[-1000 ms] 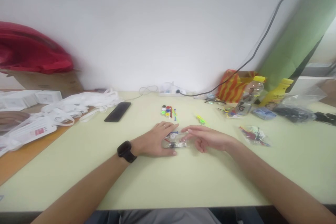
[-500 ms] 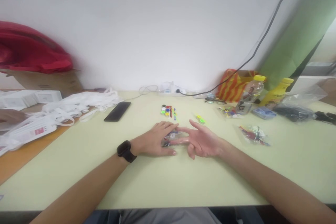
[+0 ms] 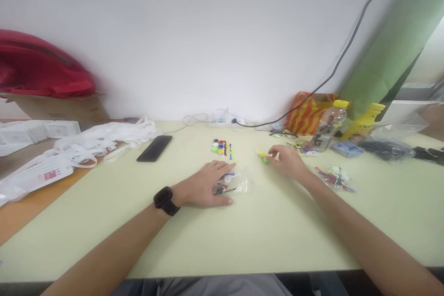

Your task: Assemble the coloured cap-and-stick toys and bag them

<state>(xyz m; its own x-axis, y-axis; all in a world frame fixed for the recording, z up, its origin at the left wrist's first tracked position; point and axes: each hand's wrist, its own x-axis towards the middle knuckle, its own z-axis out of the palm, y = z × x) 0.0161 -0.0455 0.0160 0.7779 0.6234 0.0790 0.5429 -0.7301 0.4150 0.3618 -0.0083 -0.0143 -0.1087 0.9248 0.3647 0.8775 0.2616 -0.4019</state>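
Note:
My left hand (image 3: 204,184), a black watch on its wrist, lies with thumb and fingers apart over one side of a small clear plastic bag (image 3: 239,182). Blue, white and dark small parts show inside the bag. Farther right, the curled fingers of my right hand (image 3: 286,161) close at a small yellow-green plastic piece (image 3: 264,159) on the table; part of it is hidden by the fingertips. Beyond my left hand, several coloured round discs (image 3: 218,146) lie in rows beside red, blue and yellow-green little sticks (image 3: 229,149).
A second bag of coloured parts (image 3: 336,178) lies right of my right forearm. Bottles (image 3: 329,125), a striped bag (image 3: 300,113) and glasses (image 3: 282,134) stand or lie behind. On the left are a phone (image 3: 154,148) and white straps (image 3: 114,134); a cable (image 3: 333,74) hangs along the wall.
My right hand has moved from the clear bag right and away from me to the yellow-green piece, its fingers curling in. My left hand stays put. Another person's hand at far left has gone from view.

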